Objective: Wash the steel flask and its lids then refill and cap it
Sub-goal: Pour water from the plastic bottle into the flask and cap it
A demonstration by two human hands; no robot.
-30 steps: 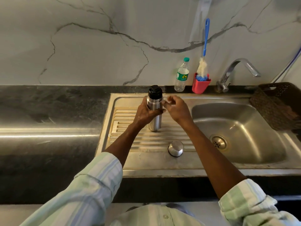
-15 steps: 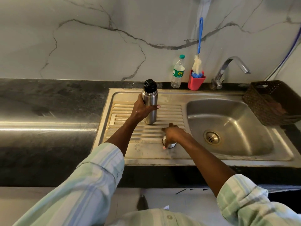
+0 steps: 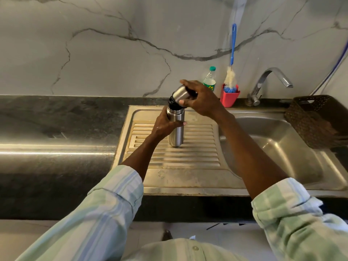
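The steel flask (image 3: pixel 177 133) stands upright on the ribbed drainboard (image 3: pixel 188 157) of the sink. My left hand (image 3: pixel 165 125) is wrapped around its upper body. A black inner lid (image 3: pixel 172 104) sits on the flask's mouth. My right hand (image 3: pixel 199 99) holds the steel outer cap (image 3: pixel 180 95) tilted, its open end partly over the black lid.
A sink basin (image 3: pixel 278 147) lies to the right, with a tap (image 3: pixel 267 81) behind it. A red holder (image 3: pixel 229 97) with a blue-handled bottle brush (image 3: pixel 232 53) and a small plastic bottle (image 3: pixel 209 80) stand at the wall. A brown basket (image 3: pixel 316 119) sits far right. Black counter (image 3: pixel 56 119) stretches left.
My right hand picked the steel cap up off the front of the drainboard and carried it up to the flask's top. The left hand stayed on the flask.
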